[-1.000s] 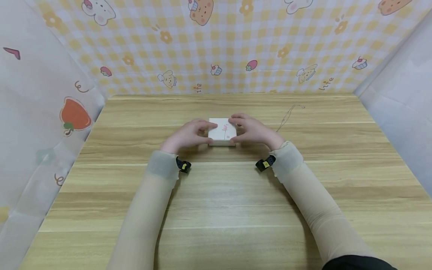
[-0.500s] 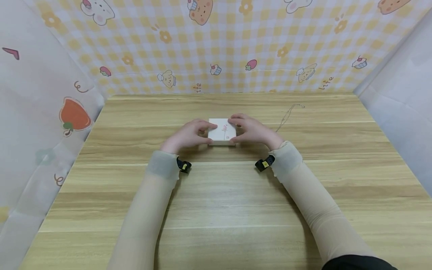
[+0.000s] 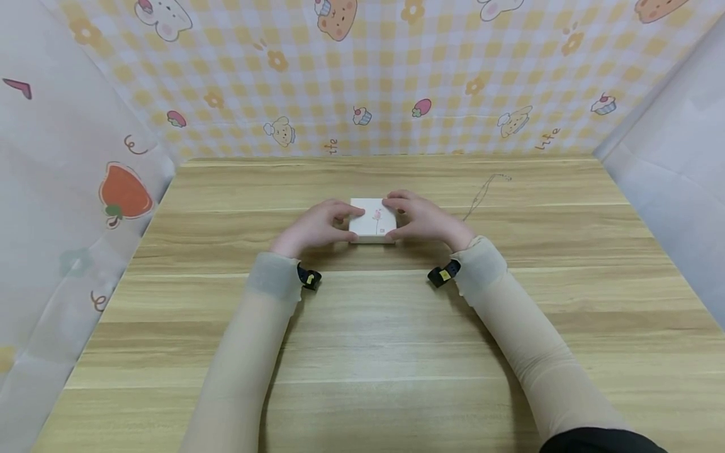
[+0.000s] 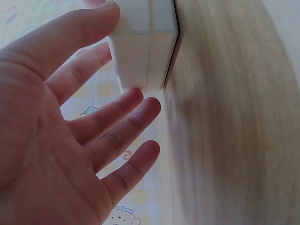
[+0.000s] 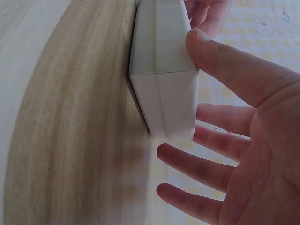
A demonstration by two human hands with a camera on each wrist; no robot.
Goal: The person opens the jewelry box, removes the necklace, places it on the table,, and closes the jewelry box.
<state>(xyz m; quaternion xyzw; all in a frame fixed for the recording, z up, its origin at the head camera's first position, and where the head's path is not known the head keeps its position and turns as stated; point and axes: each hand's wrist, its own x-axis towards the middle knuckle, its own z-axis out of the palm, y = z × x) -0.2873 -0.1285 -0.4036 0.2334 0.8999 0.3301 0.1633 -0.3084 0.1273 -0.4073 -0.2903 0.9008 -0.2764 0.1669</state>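
A small white box (image 3: 370, 221) with a pink flower printed on its lid lies flat on the table. A seam runs round its side wall (image 4: 136, 56) in the left wrist view. From the left, my left hand (image 3: 319, 225) holds the box, thumb at the front left corner and index finger on the lid. My right hand (image 3: 423, 220) mirrors it at the right end, thumb at the front edge, a finger near the back corner. Both wrist views show the lower fingers spread off the box, the right hand's fingers (image 5: 190, 157) included.
A thin chain like a necklace (image 3: 488, 183) lies on the wooden table (image 3: 374, 352) behind my right wrist. Yellow checked cloth (image 3: 391, 75) stands along the table's back edge. White cloth (image 3: 68, 189) hangs at the left, and more at the right.
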